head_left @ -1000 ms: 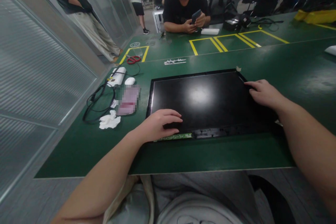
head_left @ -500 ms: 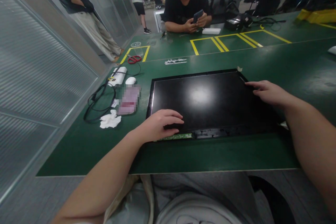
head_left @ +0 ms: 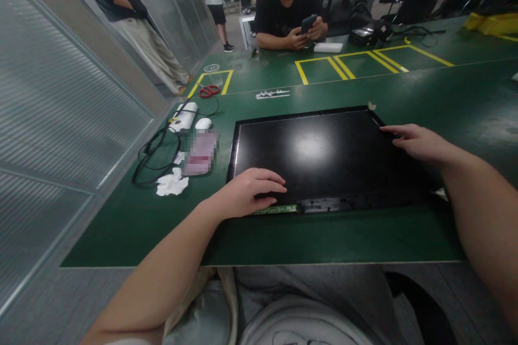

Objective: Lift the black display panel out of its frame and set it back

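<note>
A black display panel (head_left: pixel 324 156) lies flat before me, its screen facing up and reflecting a bright patch of light. Along its near edge runs a narrow green circuit board (head_left: pixel 283 208), partly covered by my left hand (head_left: pixel 253 191). That hand rests over the panel's lower left corner, fingers stretched out and apart, holding nothing. On the far side, my right hand (head_left: pixel 416 143) reaches to the panel's right edge, index finger extended onto the frame. Its other fingers curl loosely underneath and are partly hidden. A small pale tab (head_left: pixel 371 107) sticks up at the far right corner.
Left of the panel lie a crumpled tissue (head_left: pixel 172 182), a pink phone-like item (head_left: pixel 201 153), a white mouse-shaped object (head_left: pixel 203 123), black cable (head_left: pixel 156 156) and red-handled scissors (head_left: pixel 209 91). White strips (head_left: pixel 272 95) lie beyond the panel. A person (head_left: pixel 289 16) holding a phone sits opposite.
The whole view has shifted very slightly. Both hands keep their places on the panel, and nothing has been picked up or let go.
</note>
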Tool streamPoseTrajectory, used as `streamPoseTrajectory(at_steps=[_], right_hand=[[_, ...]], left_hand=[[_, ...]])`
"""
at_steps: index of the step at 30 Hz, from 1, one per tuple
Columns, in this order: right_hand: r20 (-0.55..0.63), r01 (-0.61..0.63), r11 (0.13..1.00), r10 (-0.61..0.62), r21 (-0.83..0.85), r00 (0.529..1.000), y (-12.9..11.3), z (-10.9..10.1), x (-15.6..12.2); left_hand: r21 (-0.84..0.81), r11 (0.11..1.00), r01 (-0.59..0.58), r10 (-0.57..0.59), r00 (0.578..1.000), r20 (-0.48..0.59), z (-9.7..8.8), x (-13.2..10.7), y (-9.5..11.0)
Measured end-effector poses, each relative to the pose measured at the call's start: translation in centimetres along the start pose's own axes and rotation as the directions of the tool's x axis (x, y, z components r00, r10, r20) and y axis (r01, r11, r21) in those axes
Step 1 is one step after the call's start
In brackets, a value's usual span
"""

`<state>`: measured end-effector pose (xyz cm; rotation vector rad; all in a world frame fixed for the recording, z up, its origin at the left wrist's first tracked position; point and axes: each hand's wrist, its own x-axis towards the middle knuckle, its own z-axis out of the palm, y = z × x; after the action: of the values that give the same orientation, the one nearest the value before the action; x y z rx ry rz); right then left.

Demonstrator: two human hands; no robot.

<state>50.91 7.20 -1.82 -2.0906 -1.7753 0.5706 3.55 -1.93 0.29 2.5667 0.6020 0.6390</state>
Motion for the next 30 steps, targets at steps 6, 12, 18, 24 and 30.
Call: streamPoseTrajectory(at_steps=[6, 12, 18, 24, 30], right_hand=[[0.002, -0.017, 0.999, 0.018, -0.049, 1.000, -0.6, -0.1, -0.5], [-0.005, -0.023, 0.999, 0.023, -0.027, 1.000, -0.6, -0.2, -0.5], [-0.076, 0.003, 0.999, -0.007, -0.053, 0.997, -0.1, 0.3, -0.6], [-0.053, -0.064, 0.984, 0.074, 0.168, 0.996, 0.2, -0.2, -2.1], [-0.057, -0.095, 0.980, 0.107, 0.176, 0.993, 0.0, -0.8, -2.7]], left_hand=[[0.000, 1.000, 0.015, -0.015, 1.000, 0.021, -0.1, 0.0, 0.1], [-0.006, 1.000, -0.006, 0.006, 1.000, 0.006, -0.1, 0.2, 0.3], [-0.038, 0.999, 0.012, -0.014, 0.999, -0.037, -0.1, 0.1, 0.1], [0.102, 0.953, 0.285, -0.245, 0.925, -0.291, -2.2, -0.9, -1.1], [0.224, 0.688, 0.690, -0.567, 0.704, -0.428, -3.3, -2.0, -3.3]])
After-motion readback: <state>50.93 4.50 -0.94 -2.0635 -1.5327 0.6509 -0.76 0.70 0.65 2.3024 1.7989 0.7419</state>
